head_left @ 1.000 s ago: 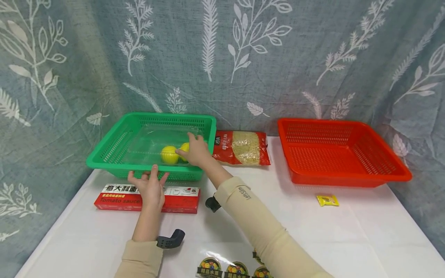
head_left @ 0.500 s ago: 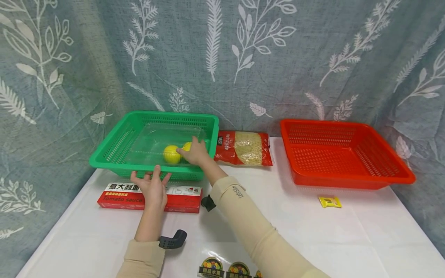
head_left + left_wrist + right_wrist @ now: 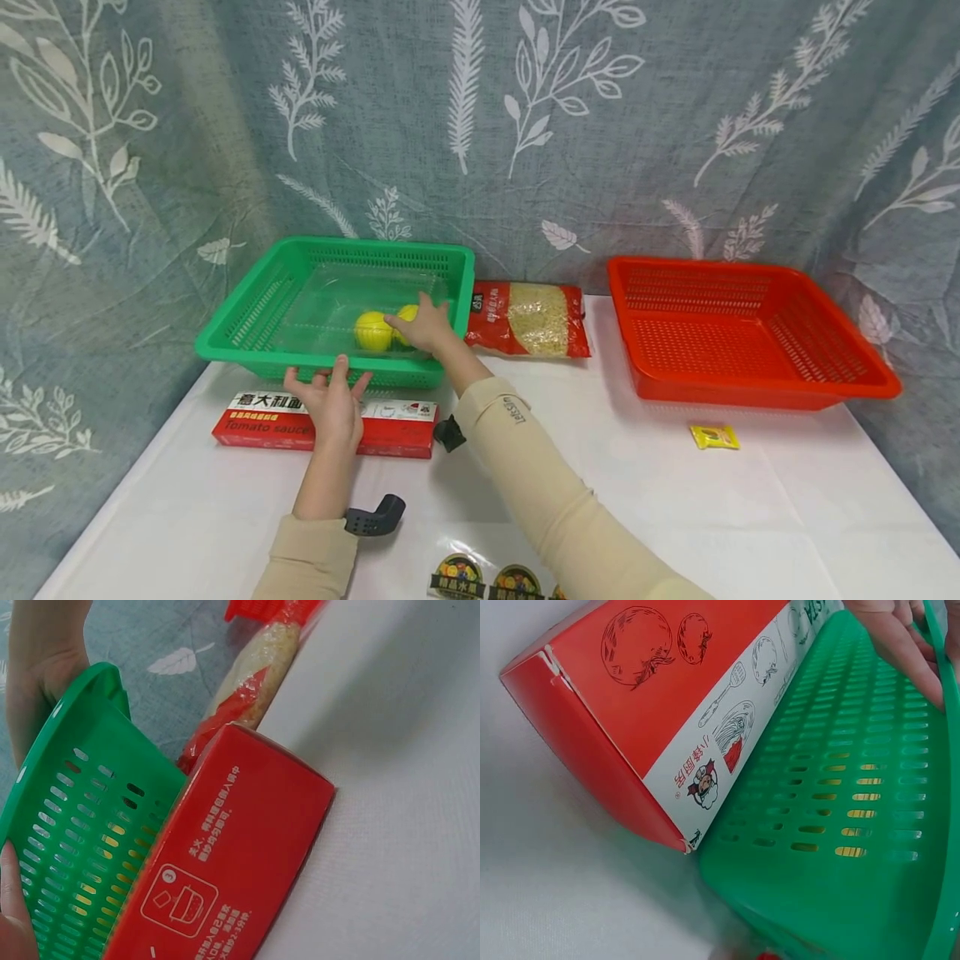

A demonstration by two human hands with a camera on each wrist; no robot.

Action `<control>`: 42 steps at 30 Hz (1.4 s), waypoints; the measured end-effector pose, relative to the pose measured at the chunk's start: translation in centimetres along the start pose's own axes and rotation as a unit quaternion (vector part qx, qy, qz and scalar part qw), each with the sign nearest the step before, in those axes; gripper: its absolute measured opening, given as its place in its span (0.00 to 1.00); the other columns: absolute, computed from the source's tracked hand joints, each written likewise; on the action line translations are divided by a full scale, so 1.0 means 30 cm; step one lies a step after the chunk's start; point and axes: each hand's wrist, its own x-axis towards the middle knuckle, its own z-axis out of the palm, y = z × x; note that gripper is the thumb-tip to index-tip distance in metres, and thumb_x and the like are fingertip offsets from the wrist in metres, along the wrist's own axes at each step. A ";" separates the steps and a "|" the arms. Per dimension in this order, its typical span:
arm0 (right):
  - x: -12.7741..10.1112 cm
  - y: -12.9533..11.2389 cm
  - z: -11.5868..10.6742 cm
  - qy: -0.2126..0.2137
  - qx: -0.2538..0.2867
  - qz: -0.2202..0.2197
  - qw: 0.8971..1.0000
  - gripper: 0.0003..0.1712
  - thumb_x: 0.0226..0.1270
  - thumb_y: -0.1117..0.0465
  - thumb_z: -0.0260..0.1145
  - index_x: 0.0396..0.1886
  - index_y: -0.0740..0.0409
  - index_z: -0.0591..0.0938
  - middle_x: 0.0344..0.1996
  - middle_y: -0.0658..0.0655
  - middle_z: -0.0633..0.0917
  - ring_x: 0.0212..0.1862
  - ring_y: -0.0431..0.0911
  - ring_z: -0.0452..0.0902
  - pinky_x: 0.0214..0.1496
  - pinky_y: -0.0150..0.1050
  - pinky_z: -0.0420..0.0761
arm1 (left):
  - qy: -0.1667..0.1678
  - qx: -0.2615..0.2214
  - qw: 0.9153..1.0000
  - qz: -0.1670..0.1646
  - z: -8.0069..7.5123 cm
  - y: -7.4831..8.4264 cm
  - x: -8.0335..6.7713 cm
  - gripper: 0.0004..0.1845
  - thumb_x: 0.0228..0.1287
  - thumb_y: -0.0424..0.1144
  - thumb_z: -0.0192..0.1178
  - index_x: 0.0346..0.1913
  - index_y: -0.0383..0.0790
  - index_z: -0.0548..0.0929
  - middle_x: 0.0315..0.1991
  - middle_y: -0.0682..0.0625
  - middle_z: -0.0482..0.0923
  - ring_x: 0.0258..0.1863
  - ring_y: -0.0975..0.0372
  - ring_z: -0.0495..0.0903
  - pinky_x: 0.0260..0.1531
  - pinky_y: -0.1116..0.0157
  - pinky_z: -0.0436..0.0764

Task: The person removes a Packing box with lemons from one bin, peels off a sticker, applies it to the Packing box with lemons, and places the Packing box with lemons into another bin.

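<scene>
In the head view, my left hand (image 3: 335,408) holds the front rim of the green basket (image 3: 258,348), with fingers at its lip. The left wrist view catches part of that hand (image 3: 13,904) against the basket wall. My right hand (image 3: 429,323) reaches over the basket's right side, its thumb and fingers around a lemon-like yellow fruit (image 3: 407,315), which it partly hides. Left of it lies a second yellow round fruit (image 3: 372,332). A clear plastic tray (image 3: 318,308) lies in the basket; whether the fruits are inside it I cannot tell.
A red-and-white tomato sauce pasta box (image 3: 262,429) lies before the basket. Beside it are a pasta bag (image 3: 536,321), a red basket (image 3: 750,387) and a small yellow packet (image 3: 714,437). A sticker sheet (image 3: 459,575) lies at the near edge; a curtain (image 3: 562,150) hangs behind.
The whole scene shifts slightly right in the view. My right hand edges a little toward the basket's right wall at the fruit, while my left hand stays at the rim.
</scene>
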 end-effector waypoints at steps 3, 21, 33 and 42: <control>0.004 0.001 -0.003 -0.005 0.012 0.002 1.000 0.44 0.64 0.44 0.57 0.72 0.53 0.49 0.70 0.63 0.46 0.70 0.56 0.42 0.65 0.52 0.59 | 0.000 -0.006 1.000 0.006 0.004 0.001 -0.001 0.38 0.66 0.35 0.50 0.64 0.47 0.33 0.44 0.49 0.55 0.51 0.59 0.65 0.41 0.64 0.79; 0.008 0.003 -0.023 -0.040 0.121 0.025 0.991 0.38 0.67 0.51 0.56 0.70 0.49 0.50 0.64 0.62 0.63 0.57 0.55 0.68 0.45 0.46 0.76 | 0.012 -0.008 1.000 0.004 0.007 -0.008 0.000 0.38 0.66 0.35 0.51 0.64 0.48 0.34 0.39 0.51 0.53 0.49 0.60 0.65 0.39 0.65 0.80; 0.009 0.013 -0.014 -0.026 0.160 0.022 0.986 0.35 0.67 0.60 0.56 0.70 0.49 0.53 0.59 0.65 0.68 0.20 0.44 0.64 0.21 0.34 0.69 | 0.011 -0.014 1.000 0.008 0.001 -0.014 0.000 0.38 0.65 0.34 0.52 0.64 0.47 0.35 0.42 0.49 0.55 0.51 0.57 0.66 0.37 0.65 0.81; 0.000 0.003 -0.010 -0.031 0.193 0.019 0.980 0.37 0.65 0.63 0.59 0.70 0.48 0.53 0.61 0.66 0.66 0.18 0.46 0.70 0.20 0.34 0.74 | 0.016 -0.006 1.000 0.006 -0.003 0.000 -0.004 0.38 0.65 0.34 0.52 0.64 0.48 0.35 0.42 0.50 0.57 0.49 0.59 0.66 0.37 0.66 0.81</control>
